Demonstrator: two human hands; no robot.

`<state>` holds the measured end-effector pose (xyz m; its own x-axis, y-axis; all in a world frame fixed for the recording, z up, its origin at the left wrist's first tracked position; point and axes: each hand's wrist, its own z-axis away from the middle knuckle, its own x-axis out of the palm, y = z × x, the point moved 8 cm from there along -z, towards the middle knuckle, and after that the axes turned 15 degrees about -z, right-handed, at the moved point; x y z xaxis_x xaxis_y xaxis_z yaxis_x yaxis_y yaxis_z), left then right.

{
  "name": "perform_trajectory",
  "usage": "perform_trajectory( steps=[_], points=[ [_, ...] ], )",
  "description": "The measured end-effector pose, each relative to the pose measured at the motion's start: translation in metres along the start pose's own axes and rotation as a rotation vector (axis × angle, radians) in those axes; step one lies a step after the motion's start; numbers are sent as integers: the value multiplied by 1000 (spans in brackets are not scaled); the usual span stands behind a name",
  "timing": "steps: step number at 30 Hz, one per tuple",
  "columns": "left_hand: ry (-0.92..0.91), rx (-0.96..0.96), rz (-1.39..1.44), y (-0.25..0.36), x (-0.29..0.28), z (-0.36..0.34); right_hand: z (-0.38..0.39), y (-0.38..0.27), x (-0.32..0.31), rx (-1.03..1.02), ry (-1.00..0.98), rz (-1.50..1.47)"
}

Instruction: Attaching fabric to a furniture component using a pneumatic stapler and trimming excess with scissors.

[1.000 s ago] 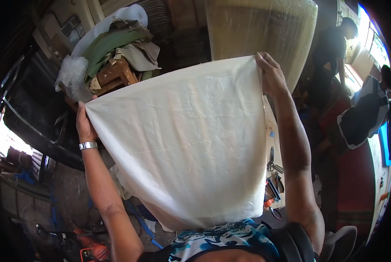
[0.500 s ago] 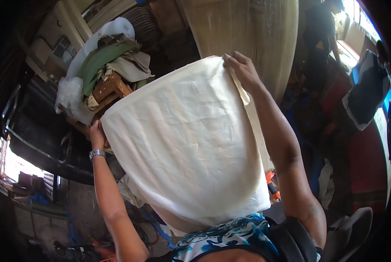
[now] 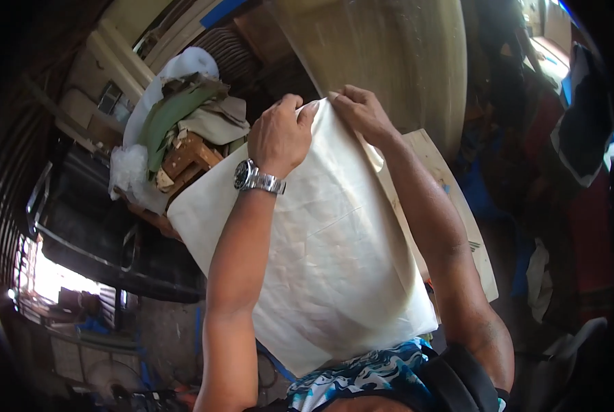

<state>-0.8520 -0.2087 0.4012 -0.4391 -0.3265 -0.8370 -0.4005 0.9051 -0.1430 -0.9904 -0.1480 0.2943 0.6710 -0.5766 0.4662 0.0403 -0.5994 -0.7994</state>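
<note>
A white cloth [image 3: 320, 240] fills the middle of the frame, its lower end reaching a blue, black and white patterned shirt [image 3: 365, 360] at the lower centre. A tall yellowish panel [image 3: 389, 55] stands at the upper centre-right; a pale board [image 3: 420, 144] shows right of the cloth. At the upper left, green fabric [image 3: 173, 120] lies in a pile beside a white roll [image 3: 200, 62]. The person's left hand [image 3: 281, 137] bends its fingers at the cloth's upper edge; whether they pinch it cannot be told. Just beside it, the right hand [image 3: 365, 118] clamps the cloth's top corner between thumb and fingers. A metal-banded watch [image 3: 255, 177] circles the left wrist.
</note>
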Motion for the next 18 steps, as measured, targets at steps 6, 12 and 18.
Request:
perform_trajectory(
  steps=[6,12,18],
  points=[
    [131,-12,-76,-1,8,-2,12,-1,-39,25,-327,42],
    [105,29,-20,16,14,-2,149,-39,-39,-317,-250,664],
    [75,57,72,6,11,-5,191,-85,-9,-660,-348,553]
  ],
)
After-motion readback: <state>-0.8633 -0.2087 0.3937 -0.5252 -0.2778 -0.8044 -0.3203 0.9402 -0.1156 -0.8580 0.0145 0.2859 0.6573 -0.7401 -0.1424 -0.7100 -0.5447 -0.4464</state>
